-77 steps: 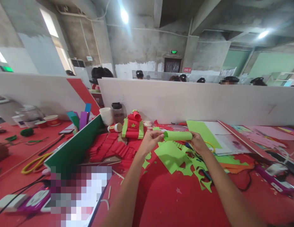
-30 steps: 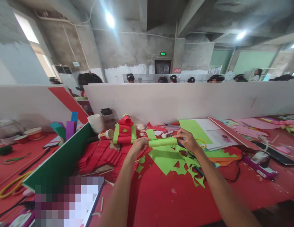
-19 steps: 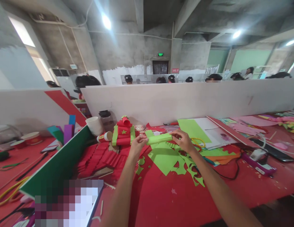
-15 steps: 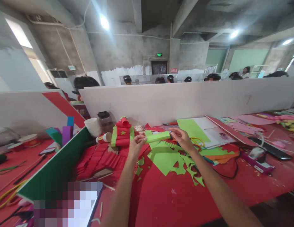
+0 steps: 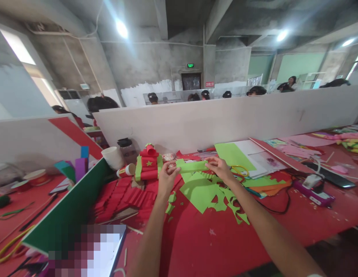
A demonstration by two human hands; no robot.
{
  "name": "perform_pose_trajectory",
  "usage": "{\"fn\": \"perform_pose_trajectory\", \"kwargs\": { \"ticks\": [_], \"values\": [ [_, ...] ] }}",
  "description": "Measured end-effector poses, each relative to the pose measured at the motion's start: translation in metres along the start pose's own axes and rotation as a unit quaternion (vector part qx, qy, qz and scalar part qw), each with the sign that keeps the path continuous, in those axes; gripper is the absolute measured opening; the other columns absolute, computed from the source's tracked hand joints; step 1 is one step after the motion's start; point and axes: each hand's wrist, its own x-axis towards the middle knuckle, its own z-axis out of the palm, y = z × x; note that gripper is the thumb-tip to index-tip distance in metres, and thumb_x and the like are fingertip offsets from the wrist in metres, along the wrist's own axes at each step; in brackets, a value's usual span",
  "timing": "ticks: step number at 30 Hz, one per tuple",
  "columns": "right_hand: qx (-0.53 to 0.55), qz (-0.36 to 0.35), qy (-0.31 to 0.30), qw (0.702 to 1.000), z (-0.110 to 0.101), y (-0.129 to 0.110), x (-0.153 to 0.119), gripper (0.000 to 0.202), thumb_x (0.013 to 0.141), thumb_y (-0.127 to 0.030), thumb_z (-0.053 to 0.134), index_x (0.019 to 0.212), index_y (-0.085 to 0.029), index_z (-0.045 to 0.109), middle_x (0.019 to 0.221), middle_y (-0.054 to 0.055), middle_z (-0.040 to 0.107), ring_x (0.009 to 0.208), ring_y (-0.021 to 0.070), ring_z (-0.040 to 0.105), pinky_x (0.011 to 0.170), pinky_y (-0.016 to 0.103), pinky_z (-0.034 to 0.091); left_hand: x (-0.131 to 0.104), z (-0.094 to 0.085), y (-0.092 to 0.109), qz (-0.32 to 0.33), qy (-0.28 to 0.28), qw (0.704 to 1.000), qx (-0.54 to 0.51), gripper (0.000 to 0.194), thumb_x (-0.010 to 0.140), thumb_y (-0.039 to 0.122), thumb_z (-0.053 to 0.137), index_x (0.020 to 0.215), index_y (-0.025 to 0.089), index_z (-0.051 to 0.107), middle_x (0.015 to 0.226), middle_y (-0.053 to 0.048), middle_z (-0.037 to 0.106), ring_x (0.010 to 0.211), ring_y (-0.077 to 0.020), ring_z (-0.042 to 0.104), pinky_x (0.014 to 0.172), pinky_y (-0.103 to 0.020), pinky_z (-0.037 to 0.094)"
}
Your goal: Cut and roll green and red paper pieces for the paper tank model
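Observation:
A light green strip (image 5: 193, 166) is stretched level between my two hands, above the red table. My left hand (image 5: 168, 174) pinches its left end, and my right hand (image 5: 218, 167) has its fingers closed on the right end. Under and in front of the strip lie a green sheet (image 5: 197, 194) and green scraps with cut-out holes (image 5: 235, 207). Just left of my left hand stands a red and green paper model (image 5: 149, 163) with a star on its front.
Folded red pieces (image 5: 124, 198) lie at the left, beside a green board (image 5: 69, 204). Behind them are a white roll (image 5: 113, 157) and a dark-lidded jar (image 5: 125, 148). Yellow-handled scissors (image 5: 239, 171) and a purple power strip (image 5: 314, 193) are at the right. A white partition (image 5: 225, 119) crosses the back.
My right hand has closed on the strip's right end, its fingers now flatter along it. The strip has turned to lie more level. The camera view has shifted slightly.

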Motion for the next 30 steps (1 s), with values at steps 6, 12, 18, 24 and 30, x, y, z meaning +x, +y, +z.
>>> {"fn": "perform_pose_trajectory", "kwargs": {
  "ticks": [6, 12, 18, 24, 30],
  "values": [
    [0.003, 0.024, 0.006, 1.0, -0.001, 0.006, 0.002, 0.039, 0.073, -0.04, 0.072, 0.105, -0.019, 0.066, 0.079, 0.003, 0.07, 0.052, 0.0112, 0.055, 0.049, 0.023, 0.044, 0.002, -0.003, -0.004, -0.041, 0.003, 0.999, -0.025, 0.053, 0.059, 0.048, 0.081, 0.096, 0.014, 0.063, 0.073, -0.002, 0.069, 0.071, -0.0151, 0.064, 0.073, -0.028, 0.051],
    [0.036, 0.047, -0.015, 0.998, -0.001, 0.017, 0.006, 0.039, 0.072, -0.04, 0.075, 0.104, -0.02, 0.067, 0.072, 0.001, 0.068, 0.052, 0.0122, 0.057, 0.051, 0.025, 0.049, 0.002, -0.007, -0.006, -0.049, 0.002, 0.999, 0.011, 0.045, 0.057, 0.043, 0.082, 0.088, 0.014, 0.065, 0.068, -0.002, 0.067, 0.065, -0.0143, 0.062, 0.067, -0.027, 0.049],
    [0.032, 0.044, -0.044, 0.998, -0.002, 0.018, 0.007, 0.038, 0.071, -0.038, 0.075, 0.102, -0.018, 0.068, 0.066, 0.0, 0.067, 0.052, 0.0118, 0.058, 0.05, 0.023, 0.047, 0.002, -0.01, -0.005, -0.036, -0.008, 0.998, 0.042, 0.037, 0.058, 0.041, 0.081, 0.078, 0.015, 0.066, 0.066, -0.002, 0.066, 0.061, -0.013, 0.058, 0.061, -0.025, 0.045],
    [-0.002, 0.026, -0.051, 0.998, -0.002, 0.014, 0.006, 0.036, 0.073, -0.039, 0.073, 0.102, -0.019, 0.068, 0.068, 0.001, 0.069, 0.053, 0.013, 0.059, 0.051, 0.025, 0.049, 0.004, -0.014, -0.006, -0.041, -0.029, 0.998, 0.042, 0.037, 0.058, 0.041, 0.082, 0.08, 0.015, 0.068, 0.072, -0.004, 0.068, 0.068, -0.0149, 0.06, 0.067, -0.026, 0.047],
    [-0.044, -0.044, -0.045, 0.997, 0.006, -0.007, -0.005, 0.035, 0.076, -0.038, 0.069, 0.107, -0.021, 0.066, 0.078, 0.003, 0.073, 0.06, 0.0165, 0.065, 0.055, 0.026, 0.05, 0.005, -0.015, -0.018, -0.059, -0.024, 0.998, 0.028, 0.04, 0.056, 0.043, 0.082, 0.079, 0.014, 0.065, 0.064, 0.001, 0.061, 0.057, -0.0098, 0.053, 0.057, -0.022, 0.043]
  ]
}}
